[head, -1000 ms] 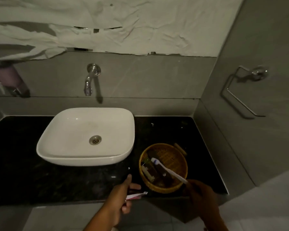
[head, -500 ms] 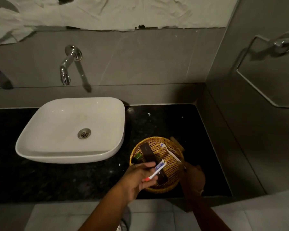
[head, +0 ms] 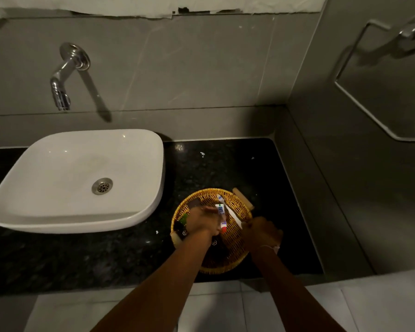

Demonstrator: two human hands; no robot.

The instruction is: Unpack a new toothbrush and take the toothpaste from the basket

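Both hands now over the basket [head: 243,213] at the counter's right front, up from its edge. Left [head: 203,222] gripping the toothpaste [head: 221,215], right [head: 261,232] closed on the toothbrush [head: 230,213]. Unpacked brush, tube taken: likely near done.

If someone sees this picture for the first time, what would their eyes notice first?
Probably the white square ceramic basin, bright on the black stone counter at the left. Next, the round woven yellow basket to its right, where the left hand holds a small white tube with a red cap and the right hand a white toothbrush.
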